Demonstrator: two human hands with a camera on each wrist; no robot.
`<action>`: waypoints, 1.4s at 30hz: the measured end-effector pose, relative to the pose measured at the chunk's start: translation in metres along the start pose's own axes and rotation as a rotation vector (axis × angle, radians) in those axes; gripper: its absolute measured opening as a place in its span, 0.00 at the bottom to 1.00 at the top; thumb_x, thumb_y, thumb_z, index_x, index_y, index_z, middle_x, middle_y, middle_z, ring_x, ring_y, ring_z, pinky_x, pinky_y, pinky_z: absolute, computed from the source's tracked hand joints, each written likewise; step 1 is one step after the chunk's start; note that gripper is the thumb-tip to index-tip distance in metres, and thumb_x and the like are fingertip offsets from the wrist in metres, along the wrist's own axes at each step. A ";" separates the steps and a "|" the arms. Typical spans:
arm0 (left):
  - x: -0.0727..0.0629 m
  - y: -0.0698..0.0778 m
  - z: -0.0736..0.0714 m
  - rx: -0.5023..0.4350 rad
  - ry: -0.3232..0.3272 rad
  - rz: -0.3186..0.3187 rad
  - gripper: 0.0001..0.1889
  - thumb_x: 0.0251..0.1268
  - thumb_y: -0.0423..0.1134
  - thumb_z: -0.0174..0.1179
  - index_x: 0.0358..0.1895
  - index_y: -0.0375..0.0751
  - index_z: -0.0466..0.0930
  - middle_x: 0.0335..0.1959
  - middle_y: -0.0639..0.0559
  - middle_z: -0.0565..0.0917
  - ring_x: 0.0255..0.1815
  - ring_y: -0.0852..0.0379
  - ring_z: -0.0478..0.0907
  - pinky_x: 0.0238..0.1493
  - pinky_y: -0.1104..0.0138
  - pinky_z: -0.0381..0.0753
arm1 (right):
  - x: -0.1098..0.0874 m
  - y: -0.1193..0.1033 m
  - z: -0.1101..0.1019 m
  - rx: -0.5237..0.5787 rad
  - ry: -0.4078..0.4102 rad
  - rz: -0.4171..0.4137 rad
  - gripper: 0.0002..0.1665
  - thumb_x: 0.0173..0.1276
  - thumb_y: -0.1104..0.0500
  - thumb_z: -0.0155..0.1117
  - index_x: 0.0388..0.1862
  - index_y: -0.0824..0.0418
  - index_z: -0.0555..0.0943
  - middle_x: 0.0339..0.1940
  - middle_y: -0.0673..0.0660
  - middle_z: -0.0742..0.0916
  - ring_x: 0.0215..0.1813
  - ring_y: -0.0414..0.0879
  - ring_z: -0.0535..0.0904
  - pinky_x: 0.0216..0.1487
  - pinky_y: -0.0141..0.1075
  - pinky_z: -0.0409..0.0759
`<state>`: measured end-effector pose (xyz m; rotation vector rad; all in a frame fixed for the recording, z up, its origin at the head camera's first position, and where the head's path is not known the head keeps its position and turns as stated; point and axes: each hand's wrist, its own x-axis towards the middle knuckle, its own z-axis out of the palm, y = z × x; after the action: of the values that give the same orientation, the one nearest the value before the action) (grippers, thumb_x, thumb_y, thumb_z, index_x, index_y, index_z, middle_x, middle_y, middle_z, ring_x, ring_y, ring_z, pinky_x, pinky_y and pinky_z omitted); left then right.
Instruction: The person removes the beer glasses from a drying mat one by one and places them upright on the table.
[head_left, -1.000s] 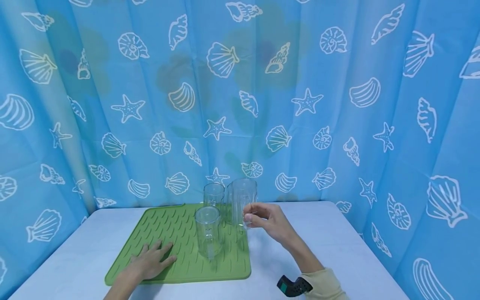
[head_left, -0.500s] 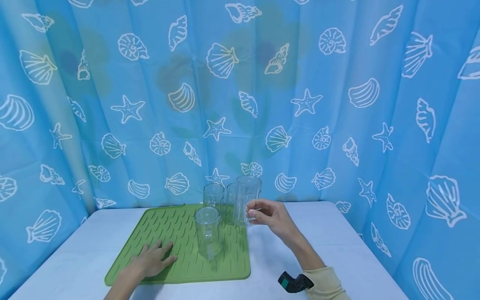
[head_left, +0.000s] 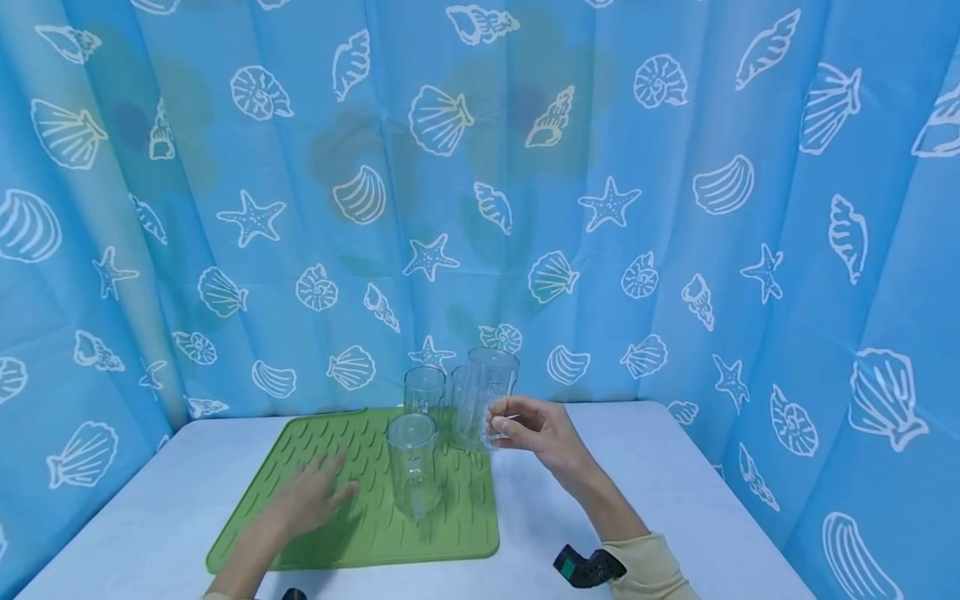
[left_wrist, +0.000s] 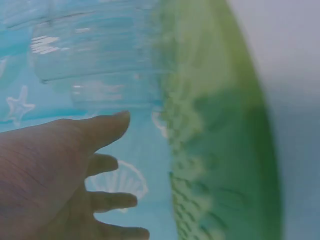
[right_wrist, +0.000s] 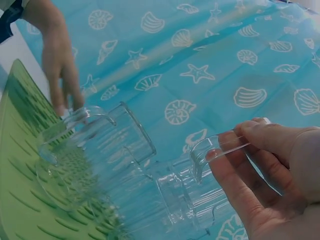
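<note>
My right hand (head_left: pixel 536 429) pinches the handle (right_wrist: pixel 220 147) of a clear glass mug (head_left: pixel 489 383) over the right rear of a green ribbed mat (head_left: pixel 337 533). The mug leans slightly; whether its base touches the mat, I cannot tell. Nearer me stands a second glass mug (head_left: pixel 412 479), upright on the mat. Two more, a back-left mug (head_left: pixel 424 387) and a partly hidden mug (head_left: pixel 456 417), stand behind it. To the left, my left hand (head_left: pixel 303 500) hovers above the mat, fingers spread and holding nothing; in the left wrist view its fingers (left_wrist: pixel 115 200) are straight.
The mat lies on a white table (head_left: pixel 637 500). A blue curtain (head_left: pixel 480 208) with white shell and starfish prints hangs behind and at both sides. A black band device (head_left: pixel 588 568) sits by my right sleeve.
My left hand has risen off the mat. The gripped mug shifted right, away from the mug behind it, then tilted a little; my right hand keeps its pinch on the handle.
</note>
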<state>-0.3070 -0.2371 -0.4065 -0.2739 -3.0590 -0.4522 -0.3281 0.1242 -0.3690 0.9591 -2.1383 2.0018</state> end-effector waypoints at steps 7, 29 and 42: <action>0.004 0.026 -0.019 -0.003 0.214 0.092 0.31 0.76 0.48 0.51 0.75 0.38 0.58 0.70 0.26 0.64 0.69 0.24 0.63 0.66 0.33 0.63 | 0.001 0.001 0.003 0.060 0.004 0.017 0.17 0.73 0.57 0.61 0.52 0.68 0.78 0.46 0.57 0.85 0.48 0.44 0.85 0.53 0.44 0.86; 0.027 0.078 -0.031 -0.238 0.524 0.180 0.19 0.77 0.44 0.51 0.63 0.41 0.76 0.68 0.31 0.69 0.69 0.29 0.64 0.63 0.36 0.68 | 0.000 -0.001 0.008 0.223 0.086 0.066 0.16 0.72 0.58 0.62 0.52 0.66 0.76 0.49 0.56 0.84 0.52 0.45 0.84 0.60 0.45 0.82; 0.040 0.102 -0.031 -0.352 0.569 0.226 0.20 0.76 0.46 0.52 0.62 0.39 0.76 0.65 0.35 0.73 0.66 0.35 0.70 0.62 0.39 0.72 | 0.001 -0.003 0.011 0.327 0.102 0.089 0.13 0.71 0.59 0.62 0.50 0.64 0.75 0.48 0.55 0.84 0.55 0.48 0.83 0.63 0.46 0.80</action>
<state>-0.3273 -0.1430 -0.3458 -0.4112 -2.3554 -0.8767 -0.3239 0.1139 -0.3677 0.7851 -1.8693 2.4390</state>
